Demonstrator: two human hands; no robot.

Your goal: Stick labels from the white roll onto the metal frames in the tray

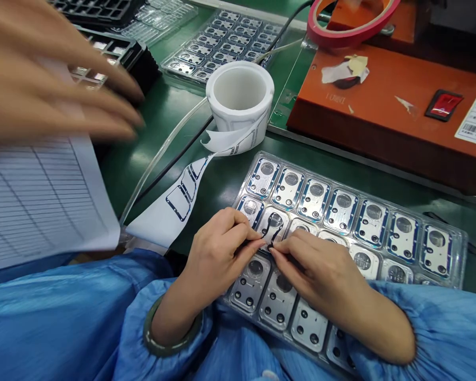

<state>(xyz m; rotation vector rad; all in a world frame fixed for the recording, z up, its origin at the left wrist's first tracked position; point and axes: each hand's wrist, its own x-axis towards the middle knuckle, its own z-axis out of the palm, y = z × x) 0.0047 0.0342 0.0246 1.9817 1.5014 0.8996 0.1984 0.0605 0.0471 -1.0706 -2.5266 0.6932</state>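
We find a thin black gasket point(273, 233) pinched between both hands over one metal part point(275, 221) in the second row of a clear plastic tray point(458, 248), which rests at the near edge of the green tabletop point(170, 106) and partly over the lap. Our left hand point(218, 254) has its grip pressed together on the gasket's left end, thumb against forefinger; our right hand point(321, 270) pinches the right end in the same way, fingertips almost meeting. The gasket appears to touch the part below, though we cannot tell whether it is seated. The neighbouring pockets hold similar parts, some already framed in dark outline. Behind the tray stands a white roll point(240, 95) of backing paper, its loose strip point(182, 196) trailing toward the lap. A blurred hand of another person point(43, 74) passes above a ruled sheet point(39, 196) at upper left. An orange box point(381, 111) with a red switch point(443, 104) sits at right. In our judgement, the risks are a skewed or creased gasket from uneven pull, and a jolt to the overhanging tray from the nearby person.
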